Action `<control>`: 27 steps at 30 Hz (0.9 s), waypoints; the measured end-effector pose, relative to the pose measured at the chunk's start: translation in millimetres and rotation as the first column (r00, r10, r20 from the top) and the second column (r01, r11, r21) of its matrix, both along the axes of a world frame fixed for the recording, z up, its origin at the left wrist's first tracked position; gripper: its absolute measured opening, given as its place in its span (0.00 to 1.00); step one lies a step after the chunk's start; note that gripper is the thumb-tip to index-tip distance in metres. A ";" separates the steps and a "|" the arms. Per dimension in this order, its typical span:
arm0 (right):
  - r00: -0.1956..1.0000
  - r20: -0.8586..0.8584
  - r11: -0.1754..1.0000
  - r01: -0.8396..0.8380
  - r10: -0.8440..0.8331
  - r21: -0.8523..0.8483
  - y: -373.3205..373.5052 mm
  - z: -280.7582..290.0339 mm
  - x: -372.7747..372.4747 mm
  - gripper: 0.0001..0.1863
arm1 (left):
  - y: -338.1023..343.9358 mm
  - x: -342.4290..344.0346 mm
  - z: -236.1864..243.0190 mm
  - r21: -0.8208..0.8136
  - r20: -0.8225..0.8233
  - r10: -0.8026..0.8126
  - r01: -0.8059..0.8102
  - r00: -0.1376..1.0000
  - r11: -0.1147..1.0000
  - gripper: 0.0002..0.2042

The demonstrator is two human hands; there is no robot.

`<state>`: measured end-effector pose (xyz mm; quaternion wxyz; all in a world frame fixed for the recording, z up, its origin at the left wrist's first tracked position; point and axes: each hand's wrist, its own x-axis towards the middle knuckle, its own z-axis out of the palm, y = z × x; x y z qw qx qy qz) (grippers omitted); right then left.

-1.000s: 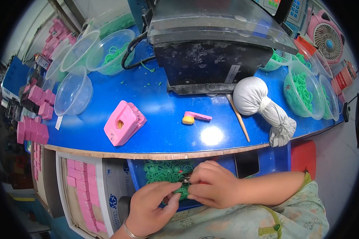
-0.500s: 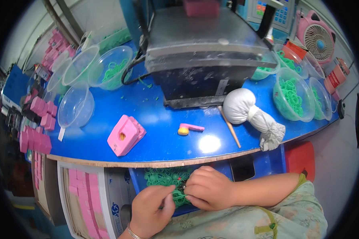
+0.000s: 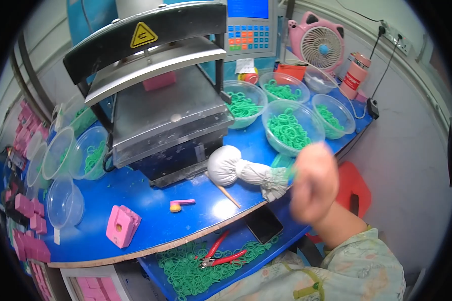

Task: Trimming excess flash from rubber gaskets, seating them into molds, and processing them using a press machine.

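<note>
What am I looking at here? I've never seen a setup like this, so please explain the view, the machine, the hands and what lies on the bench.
The view comes from a fisheye camera on a person's head, looking down at a blue workbench. The big dark machine looks like a small press with a lifted top plate. Around it stand clear bowls of green rings. On the bench lie a white cloth bundle, a pink block and a thin wooden stick. A lower shelf holds loose green rings and red-handled pliers. Only the right hand shows, raised and blurred, apparently pinching something green. The left hand is out of view.
</note>
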<state>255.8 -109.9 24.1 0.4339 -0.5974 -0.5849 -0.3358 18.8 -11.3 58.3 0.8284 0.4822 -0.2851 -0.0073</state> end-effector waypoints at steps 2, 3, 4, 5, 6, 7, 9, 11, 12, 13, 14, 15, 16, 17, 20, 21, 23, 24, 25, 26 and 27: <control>0.970 -0.074 0.971 0.235 -0.232 0.046 -14.3 10.2 22.3 0.04 | -3.4 -6.2 0.0 -0.084 0.019 0.012 -0.011 1.000 0.996 0.10; 0.936 -0.133 0.942 0.332 -0.324 0.042 -18.0 8.7 34.3 0.03 | -2.2 -8.1 -1.4 -0.115 -0.002 -0.023 0.022 1.000 0.993 0.11; 0.934 -0.125 0.939 0.342 -0.334 0.040 -24.3 7.3 45.8 0.03 | -1.1 -8.2 -2.5 -0.147 -0.018 -0.068 0.064 0.998 0.987 0.11; 0.902 -0.155 0.914 0.405 -0.404 -0.024 -29.4 5.3 56.1 0.03 | -0.5 -9.1 -3.0 -0.151 -0.011 -0.074 0.071 0.997 0.986 0.11; 0.862 -0.183 0.881 0.464 -0.473 -0.091 -32.1 3.3 62.3 0.04 | 0.6 -10.6 -3.3 -0.160 -0.048 -0.109 0.100 0.993 0.982 0.11; 0.861 -0.179 0.879 0.468 -0.477 -0.092 -32.5 2.1 65.8 0.04 | 1.2 -11.0 -3.2 -0.168 -0.086 -0.142 0.126 0.986 0.978 0.11; 0.811 -0.139 0.823 0.552 -0.568 -0.135 -31.2 0.5 69.3 0.04 | 1.6 -8.1 -1.4 -0.144 -0.081 -0.153 0.140 0.985 0.980 0.11; 0.802 -0.139 0.812 0.560 -0.581 -0.165 -27.0 0.9 68.1 0.04 | 1.0 -8.0 -0.4 -0.117 -0.080 -0.160 0.150 0.984 0.982 0.11; 0.790 -0.141 0.799 0.569 -0.597 -0.193 -24.5 0.5 67.1 0.04 | 0.9 -8.7 -0.4 -0.106 -0.064 -0.130 0.122 0.989 0.987 0.10; 0.790 -0.143 0.800 0.569 -0.596 -0.192 -22.8 0.2 66.5 0.04 | 1.0 -9.0 -0.3 -0.095 -0.048 -0.101 0.096 0.994 0.991 0.10; 0.787 -0.133 0.794 0.573 -0.602 -0.201 -21.7 0.4 66.1 0.04 | 2.3 -8.9 -0.2 -0.092 -0.049 -0.101 0.097 0.994 0.991 0.10; 0.784 -0.124 0.788 0.578 -0.608 -0.210 -21.4 0.0 66.8 0.04 | 4.7 -8.3 -1.0 -0.092 -0.059 -0.109 0.104 0.992 0.990 0.10; 0.782 -0.125 0.787 0.581 -0.610 -0.207 -21.8 -1.2 68.7 0.04 | 7.2 -7.9 -1.2 -0.091 -0.069 -0.119 0.112 0.991 0.989 0.10; 0.798 -0.142 0.809 0.565 -0.586 -0.164 -22.7 -3.3 71.8 0.05 | 8.2 -11.9 4.8 -0.088 -0.068 -0.123 0.117 0.990 0.989 0.10; 0.802 -0.123 0.812 0.578 -0.584 -0.084 -28.6 -3.0 76.9 0.05 | 14.1 -15.5 18.1 0.742 0.388 0.748 -0.664 0.538 0.092 0.12; 0.799 -0.094 0.804 0.592 -0.595 -0.054 -30.7 -1.8 78.2 0.05 | 18.4 -5.8 11.7 0.622 0.742 0.613 -0.619 0.270 -0.480 0.14; 0.799 -0.108 0.806 0.589 -0.591 -0.052 -29.3 -0.9 76.5 0.05 | 43.2 -0.7 -15.6 0.407 0.911 0.409 -0.299 0.059 -0.863 0.20; 0.787 -0.099 0.792 0.599 -0.609 -0.117 -29.5 -0.6 75.5 0.06 | 55.5 -2.5 -24.3 0.397 0.915 0.400 -0.305 0.057 -0.866 0.20; 0.771 -0.088 0.771 0.610 -0.631 -0.183 -31.6 0.0 74.4 0.06 | 67.2 -5.3 -31.6 0.422 0.904 0.425 -0.237 0.042 -0.875 0.22; 0.778 -0.114 0.783 0.594 -0.618 -0.184 -31.8 -0.1 73.4 0.07 | 77.1 -8.2 -38.5 0.446 0.893 0.449 -0.166 0.022 -0.879 0.24; 0.785 -0.123 0.792 0.584 -0.607 -0.176 -27.2 -0.5 69.4 0.07 | 86.3 -14.6 -47.2 0.436 0.899 0.438 -0.154 0.020 -0.887 0.24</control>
